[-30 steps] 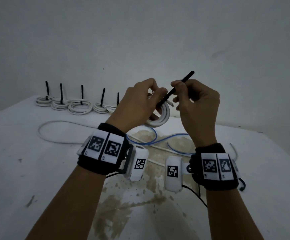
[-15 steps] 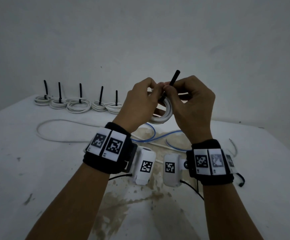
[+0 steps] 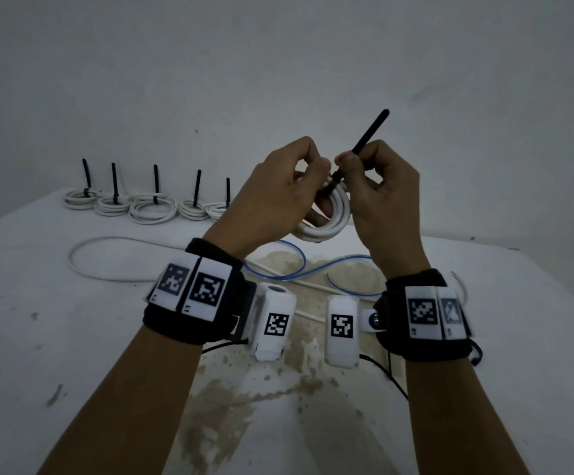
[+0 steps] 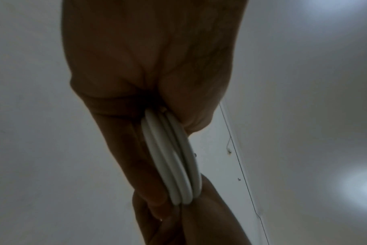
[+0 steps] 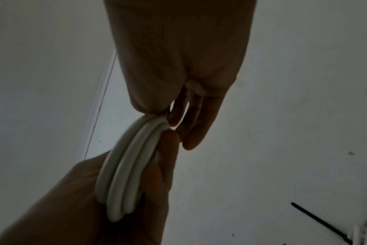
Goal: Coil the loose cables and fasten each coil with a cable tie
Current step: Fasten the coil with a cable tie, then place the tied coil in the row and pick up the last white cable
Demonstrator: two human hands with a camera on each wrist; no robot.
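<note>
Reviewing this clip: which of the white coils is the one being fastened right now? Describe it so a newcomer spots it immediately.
Start at the white table; five tied coils lie in a row along its far edge. The coil being fastened is above the table, gripped by the left hand. Alone among the coils, it is held in the air, its black cable tie pinched by the right hand.

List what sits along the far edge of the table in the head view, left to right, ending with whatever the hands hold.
Five tied white coils in a row: first coil → second coil → third coil → fourth coil → fifth coil → left hand → held white coil → black cable tie → right hand.
</note>
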